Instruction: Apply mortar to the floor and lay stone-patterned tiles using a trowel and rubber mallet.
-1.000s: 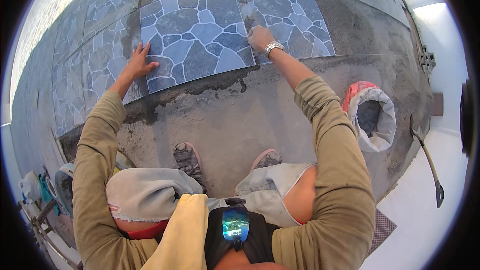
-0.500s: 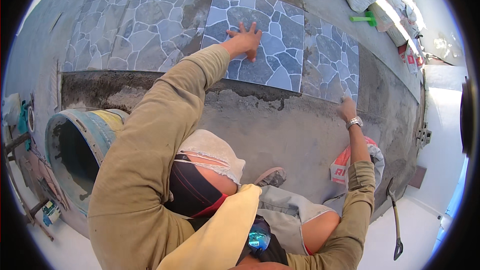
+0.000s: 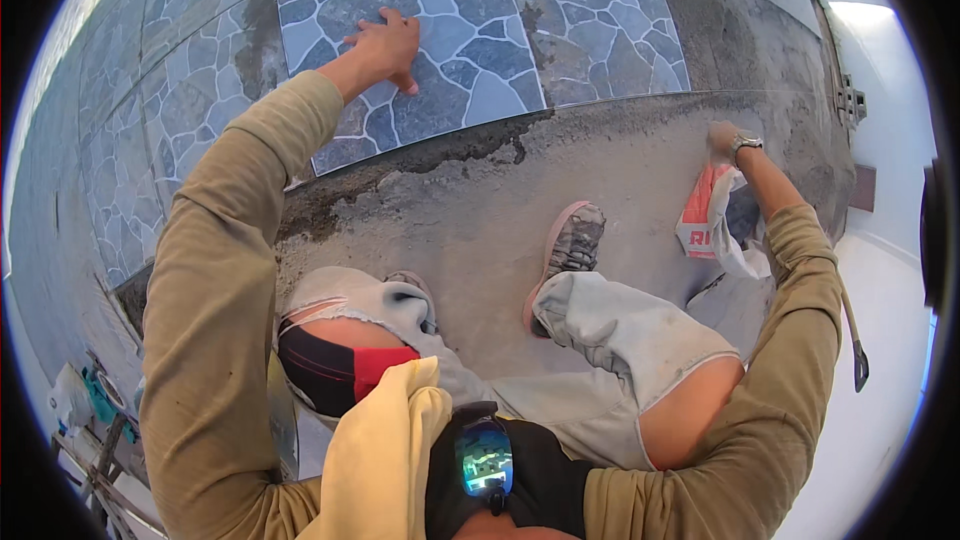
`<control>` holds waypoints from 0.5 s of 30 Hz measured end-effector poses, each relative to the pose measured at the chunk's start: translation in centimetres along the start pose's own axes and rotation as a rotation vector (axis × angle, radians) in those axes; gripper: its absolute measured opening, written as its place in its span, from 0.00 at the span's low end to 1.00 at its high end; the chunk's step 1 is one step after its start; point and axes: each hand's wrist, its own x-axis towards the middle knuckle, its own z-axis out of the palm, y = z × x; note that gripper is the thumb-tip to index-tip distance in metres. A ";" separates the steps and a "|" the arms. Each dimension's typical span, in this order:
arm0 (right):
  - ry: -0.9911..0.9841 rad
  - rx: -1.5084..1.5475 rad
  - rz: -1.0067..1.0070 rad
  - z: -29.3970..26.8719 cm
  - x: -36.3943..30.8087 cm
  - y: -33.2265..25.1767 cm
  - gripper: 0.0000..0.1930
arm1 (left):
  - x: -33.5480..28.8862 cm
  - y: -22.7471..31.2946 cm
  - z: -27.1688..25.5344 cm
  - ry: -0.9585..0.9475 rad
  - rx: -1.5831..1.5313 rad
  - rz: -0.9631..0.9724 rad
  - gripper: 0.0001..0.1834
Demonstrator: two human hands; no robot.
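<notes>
L hand (fingers apart) over blue-grey, stone-patterned square tile: prob. best pressed evenly, palm flat. R hand nr limp red-and-white sack; its fingers, can't tell.

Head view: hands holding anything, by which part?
Left hand: nothing, over blue-grey stone-patterned tile. Right hand, curled beside red-and-white sack: cannot tell.

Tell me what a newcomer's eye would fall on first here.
Probably the blue-grey tile at upper left, patterned like stone, with the left hand over it. Next, perhaps, the shiny sunglasses at bottom centre, beside a yellow cloth. At right, the right hand is by a red-and-white bag.
</notes>
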 end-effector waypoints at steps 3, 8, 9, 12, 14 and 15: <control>0.344 0.294 0.146 -3.0 4.5 1.5 0.21 | 0.5 0.4 0.4 -0.011 -0.051 -0.006 0.64; 0.582 0.534 0.006 -14.1 18.0 -0.5 0.18 | -1.1 0.6 0.1 -0.056 -0.180 -0.080 0.70; 0.635 0.557 0.010 -19.0 20.4 -3.0 0.19 | -1.7 -1.0 1.2 -0.028 -0.172 -0.107 0.71; 0.757 0.593 0.036 -24.3 29.9 1.1 0.18 | 0.3 0.6 0.2 -0.003 -0.197 -0.069 0.73; 0.715 0.479 0.098 -27.7 34.5 3.5 0.21 | 1.2 1.5 -0.8 -0.013 -0.213 -0.058 0.73; 0.723 0.480 0.113 -29.1 36.7 4.5 0.21 | 1.7 1.9 -1.3 -0.041 -0.250 -0.067 0.73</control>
